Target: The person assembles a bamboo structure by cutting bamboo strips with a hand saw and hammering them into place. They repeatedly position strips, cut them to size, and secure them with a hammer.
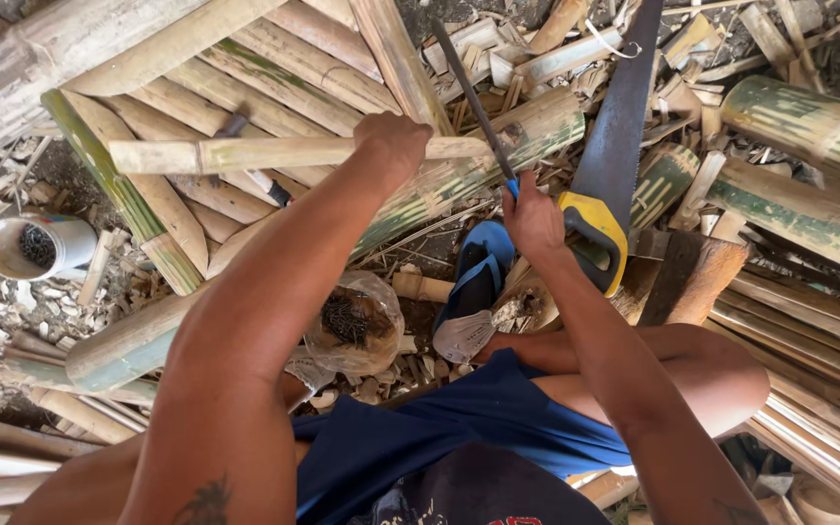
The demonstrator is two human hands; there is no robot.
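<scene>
My left hand (393, 136) grips a split bamboo slat (245, 154) that lies crosswise over a stack of bamboo poles. My right hand (534, 216) is closed on the blue handle of a long dark file (469, 92), whose blade angles up and to the left across the slat's right end. A handsaw (614, 136) with a yellow and black handle rests just right of my right hand. My bent knees and blue shorts (459, 428) fill the lower middle of the view.
A clear plastic bag of dark nails (354, 321) sits by my foot in a blue sandal (478, 277). A white tub (36, 245) with nails stands at the left. Green bamboo sections (809, 126) and offcuts cover the ground all round.
</scene>
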